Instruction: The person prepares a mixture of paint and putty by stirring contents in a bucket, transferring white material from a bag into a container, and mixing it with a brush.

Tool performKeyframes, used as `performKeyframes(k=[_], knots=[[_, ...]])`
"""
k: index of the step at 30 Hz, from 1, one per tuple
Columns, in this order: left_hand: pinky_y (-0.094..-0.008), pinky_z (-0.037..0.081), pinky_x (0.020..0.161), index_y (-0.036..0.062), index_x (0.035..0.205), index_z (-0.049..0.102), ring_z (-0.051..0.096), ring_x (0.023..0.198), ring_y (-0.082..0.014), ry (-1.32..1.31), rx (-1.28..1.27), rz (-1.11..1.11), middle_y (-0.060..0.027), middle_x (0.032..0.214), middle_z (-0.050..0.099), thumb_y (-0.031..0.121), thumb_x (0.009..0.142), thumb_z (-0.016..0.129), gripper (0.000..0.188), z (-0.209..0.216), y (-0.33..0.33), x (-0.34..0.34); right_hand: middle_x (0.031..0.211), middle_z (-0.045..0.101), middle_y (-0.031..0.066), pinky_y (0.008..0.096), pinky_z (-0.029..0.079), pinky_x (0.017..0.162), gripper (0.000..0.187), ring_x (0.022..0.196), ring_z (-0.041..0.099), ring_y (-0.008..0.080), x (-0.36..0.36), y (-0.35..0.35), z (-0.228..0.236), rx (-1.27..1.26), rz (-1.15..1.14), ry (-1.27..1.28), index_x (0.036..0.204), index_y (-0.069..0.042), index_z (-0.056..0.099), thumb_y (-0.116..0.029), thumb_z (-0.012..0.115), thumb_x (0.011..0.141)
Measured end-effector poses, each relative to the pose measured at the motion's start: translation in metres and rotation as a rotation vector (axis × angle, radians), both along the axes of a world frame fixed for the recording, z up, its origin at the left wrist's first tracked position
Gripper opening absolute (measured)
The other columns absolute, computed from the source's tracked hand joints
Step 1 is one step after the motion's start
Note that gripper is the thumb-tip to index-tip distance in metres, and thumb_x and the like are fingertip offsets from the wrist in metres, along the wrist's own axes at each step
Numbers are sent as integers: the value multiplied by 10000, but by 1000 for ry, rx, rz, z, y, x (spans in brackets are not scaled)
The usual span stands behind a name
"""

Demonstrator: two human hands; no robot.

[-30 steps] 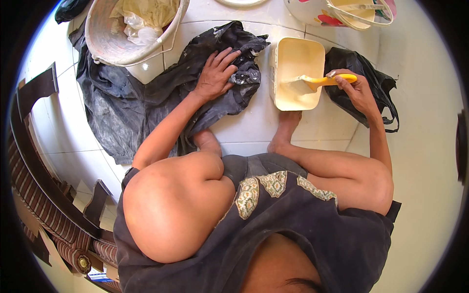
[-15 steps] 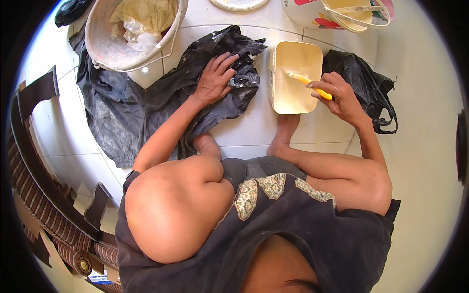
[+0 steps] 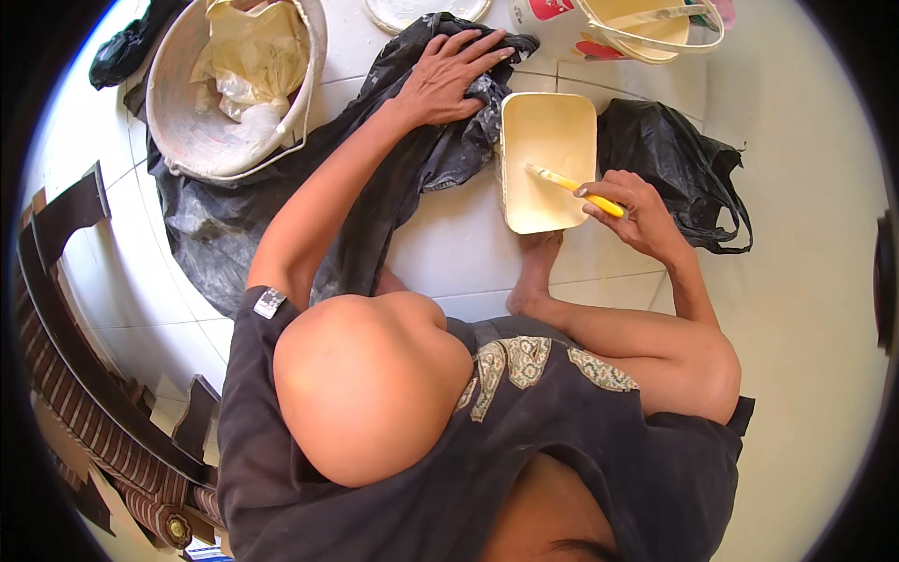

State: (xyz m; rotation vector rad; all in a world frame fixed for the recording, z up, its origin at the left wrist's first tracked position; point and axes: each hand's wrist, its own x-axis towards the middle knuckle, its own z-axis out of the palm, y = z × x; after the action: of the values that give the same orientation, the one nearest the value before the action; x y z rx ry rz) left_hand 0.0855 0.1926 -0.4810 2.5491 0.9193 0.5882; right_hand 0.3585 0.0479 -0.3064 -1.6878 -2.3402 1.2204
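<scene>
Seen from above, a person in a dark, short-sleeved shirt (image 3: pixel 599 440) with patterned patches sits low with knees apart, one knee large in the foreground, the right foot (image 3: pixel 534 276) bare on a white tiled floor (image 3: pixel 103 281). Just beyond that foot stands a cream rectangular container (image 3: pixel 551 117), open at the top, with pale smears inside. The right hand (image 3: pixel 637 215), at the container's right edge, grasps the yellow handle of a slim tool (image 3: pixel 567 181), apparently a brush; its pale tip points left over the opening, and whether it touches the inside cannot be told. Right of the container, close beside it, lies a crumpled black plastic bag (image 3: pixel 665 159). To the left, a large black cloth (image 3: pixel 234 225), streaked with white, spreads over the tiles. The left hand (image 3: pixel 445 80) reaches out farther than the right and lies palm down on the cloth's far end, fingers spread, gripping nothing visible. Left of that hand, a whitish, stained bucket (image 3: pixel 178 122) with a wire handle holds a yellowish plastic bag (image 3: pixel 257 56). At the far edge are a round white lid (image 3: pixel 384 14) and, to its right, a white tub (image 3: pixel 543 33) with red markings.
</scene>
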Motion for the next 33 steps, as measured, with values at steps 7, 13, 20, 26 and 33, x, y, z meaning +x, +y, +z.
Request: performKeyframes(k=[7,13,20,26,33], knots=[[-432,329,1020,104,1487,378,388,1327,-261,173,23,-161,-93,1487,392,268,645,639,897,-5,19,10,878,624,66,378,459,732,234,798,559,272,-19,-9,16,-64,-79,26,1056,-143,691,-165,750,831],[-379,354,990,43,1426,454,441,1227,-255,138,-20,-139,-130,1331,474,281,621,689,871,1,17,16,847,619,62,373,451,719,228,773,552,266,-19,-9,13,-71,-35,3,1033,-133,691,-192,760,824],[-382,355,998,42,1397,496,448,1208,-254,152,16,-158,-107,1329,480,293,623,685,835,-2,20,25,816,602,71,379,451,720,225,771,557,272,-24,-8,7,-80,-47,43,1017,-116,693,-199,765,820],[-360,377,944,137,1396,523,458,1177,-237,150,77,-186,-104,1268,479,300,616,681,812,-9,25,38,799,590,75,380,451,702,236,761,557,274,-22,-11,5,-58,-59,36,1019,-105,694,-194,768,813],[-341,397,825,225,1373,554,477,1081,-204,221,116,-145,-69,1129,476,308,612,714,782,-1,21,59,775,574,83,381,453,670,236,730,560,278,-19,-12,8,-65,-67,9,1015,-97,693,-192,767,812]])
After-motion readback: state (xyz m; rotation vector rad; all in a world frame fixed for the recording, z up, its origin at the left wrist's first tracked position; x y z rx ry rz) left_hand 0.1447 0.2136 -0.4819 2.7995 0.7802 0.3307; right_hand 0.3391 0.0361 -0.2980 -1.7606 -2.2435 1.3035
